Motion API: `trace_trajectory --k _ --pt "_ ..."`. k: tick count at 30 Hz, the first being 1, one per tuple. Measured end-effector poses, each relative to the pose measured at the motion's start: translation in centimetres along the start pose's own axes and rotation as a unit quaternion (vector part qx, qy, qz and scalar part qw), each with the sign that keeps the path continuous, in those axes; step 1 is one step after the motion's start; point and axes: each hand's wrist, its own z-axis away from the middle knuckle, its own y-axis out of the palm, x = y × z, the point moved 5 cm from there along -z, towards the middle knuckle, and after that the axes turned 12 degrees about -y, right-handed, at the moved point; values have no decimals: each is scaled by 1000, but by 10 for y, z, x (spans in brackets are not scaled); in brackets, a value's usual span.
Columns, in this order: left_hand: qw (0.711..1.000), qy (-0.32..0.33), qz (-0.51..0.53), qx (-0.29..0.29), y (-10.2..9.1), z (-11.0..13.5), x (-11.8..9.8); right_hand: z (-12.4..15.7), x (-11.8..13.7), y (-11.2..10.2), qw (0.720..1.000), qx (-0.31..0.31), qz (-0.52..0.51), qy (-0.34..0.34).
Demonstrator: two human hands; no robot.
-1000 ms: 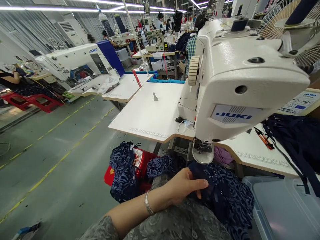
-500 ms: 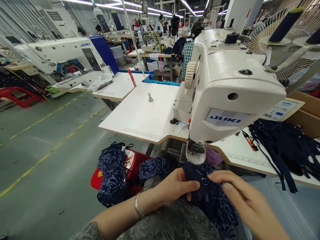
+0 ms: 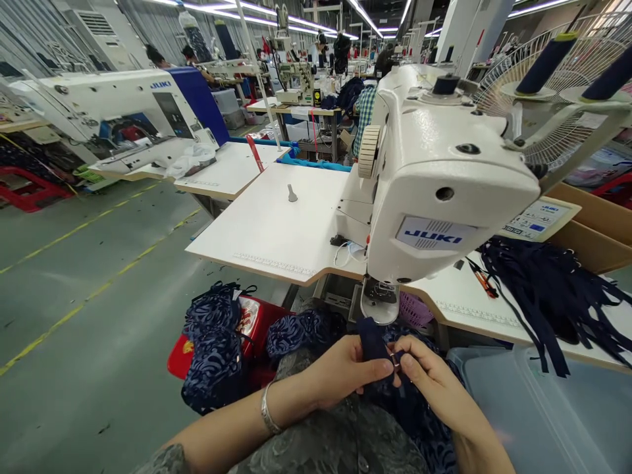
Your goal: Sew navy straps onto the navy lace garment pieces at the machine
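Both hands meet in my lap just below the head of a white JUKI sewing machine (image 3: 444,191). My left hand (image 3: 345,372) pinches a dark navy patterned garment (image 3: 375,345), thumb on top. My right hand (image 3: 429,382) is closed on the same piece from the right, and a small metal ring shows between its fingertips. The rest of the garment (image 3: 424,434) hangs down over my knee. The machine's presser foot (image 3: 379,299) sits a little above the fingers.
The white sewing table (image 3: 281,224) spreads to the left. A pile of navy straps (image 3: 543,289) lies on its right part. A red stool (image 3: 257,322) draped with navy garments (image 3: 212,342) stands lower left. A clear plastic bin lid (image 3: 543,408) lies at the right. Other machines and workers fill the background.
My right hand came into view from the right and closed on the navy garment beside my left hand. The view swung slightly to the right.
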Motion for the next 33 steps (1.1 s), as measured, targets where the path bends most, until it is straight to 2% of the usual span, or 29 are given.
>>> trace_trajectory --k 4,7,10,13,17,23,27,33 --pt "999 9 -45 3 0 0 0 0 -1 3 999 -48 8 -5" --pt "997 54 -63 -7 1 -1 -3 -1 -4 2 994 -96 53 -10" --pt "985 104 -111 -86 -5 -1 -7 -8 -5 1 987 -125 101 -34" --pt "976 81 -144 -140 -11 -3 -3 -15 -8 2 983 -138 115 -35" --pt "992 25 -57 -112 -15 -5 5 -19 -11 3 988 -127 87 -20" --pt "997 53 18 -46 -11 -5 3 -15 -18 3 993 -115 25 3" --pt "997 48 34 -43 -10 -6 6 -13 -19 3 993 -118 23 14" --pt "998 20 -2 -64 -12 -5 8 -14 -14 3 994 -108 28 10"
